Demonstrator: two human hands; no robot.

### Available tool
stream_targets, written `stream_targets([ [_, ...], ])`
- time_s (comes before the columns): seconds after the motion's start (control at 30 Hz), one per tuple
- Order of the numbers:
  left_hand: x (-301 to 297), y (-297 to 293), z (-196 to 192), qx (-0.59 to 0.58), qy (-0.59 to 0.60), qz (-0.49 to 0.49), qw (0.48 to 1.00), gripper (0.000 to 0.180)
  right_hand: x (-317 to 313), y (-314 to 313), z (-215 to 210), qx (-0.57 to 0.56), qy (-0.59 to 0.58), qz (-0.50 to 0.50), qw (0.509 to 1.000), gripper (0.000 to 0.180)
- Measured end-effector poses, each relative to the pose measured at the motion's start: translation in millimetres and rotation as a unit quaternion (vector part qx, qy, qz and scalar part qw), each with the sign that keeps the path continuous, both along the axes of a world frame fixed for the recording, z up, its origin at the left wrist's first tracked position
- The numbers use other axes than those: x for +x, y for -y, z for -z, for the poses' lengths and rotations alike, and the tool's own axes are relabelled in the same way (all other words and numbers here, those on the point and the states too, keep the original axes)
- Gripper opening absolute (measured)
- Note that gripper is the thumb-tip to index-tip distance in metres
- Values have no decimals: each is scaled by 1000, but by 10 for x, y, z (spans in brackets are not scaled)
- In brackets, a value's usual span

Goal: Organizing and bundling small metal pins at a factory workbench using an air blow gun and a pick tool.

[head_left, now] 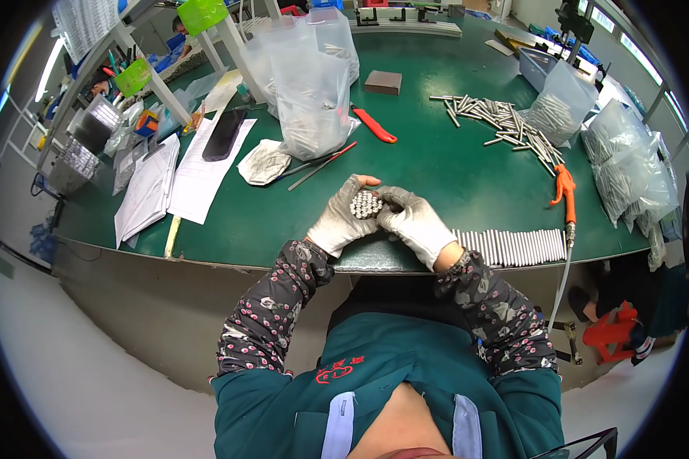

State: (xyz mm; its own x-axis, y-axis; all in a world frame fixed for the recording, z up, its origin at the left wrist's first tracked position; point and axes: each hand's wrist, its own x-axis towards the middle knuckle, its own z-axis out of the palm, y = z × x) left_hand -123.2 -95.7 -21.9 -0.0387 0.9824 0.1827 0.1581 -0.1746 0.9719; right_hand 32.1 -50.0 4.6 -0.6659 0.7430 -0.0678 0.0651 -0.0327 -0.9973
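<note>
My left hand (338, 222), in a grey-white glove, is wrapped around a bundle of short metal rods (366, 204) held end-up over the near edge of the green table (436, 176). The gloved right hand (415, 222) presses against the same bundle from the right, fingers curled on it. A flat row of metal rods (513, 246) lies side by side on the table edge just right of my right wrist. A loose pile of metal rods (505, 122) lies farther back on the right.
Clear plastic bags of rods (310, 84) stand at the back centre, more bags (628, 168) on the right. An orange air tool (565, 195), a red-handled knife (375, 126), a brown block (383, 82), papers (199, 164) and a dark tray (223, 135) lie around.
</note>
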Motion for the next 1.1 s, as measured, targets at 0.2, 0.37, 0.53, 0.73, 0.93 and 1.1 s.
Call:
stream_targets([
  [0.2,23,-6,-37,2,-74,-37,997,71,-12,0,12,-19,9,13,1000,41],
  [0.37,17,-9,-25,-12,-48,-19,999,69,23,-33,72,31,30,42,998,37],
  [0.53,9,-15,-16,-2,-33,-2,999,69,44,-44,85,21,24,30,999,34],
  [0.73,5,-33,15,11,-49,-19,999,65,66,-104,6,78,74,34,994,32],
  [0.93,19,-22,-49,-5,-88,-28,996,66,29,-274,-133,192,161,44,967,29],
  [1.1,35,-41,-48,16,-97,-36,995,65,-120,-326,-292,293,267,-7,918,26],
])
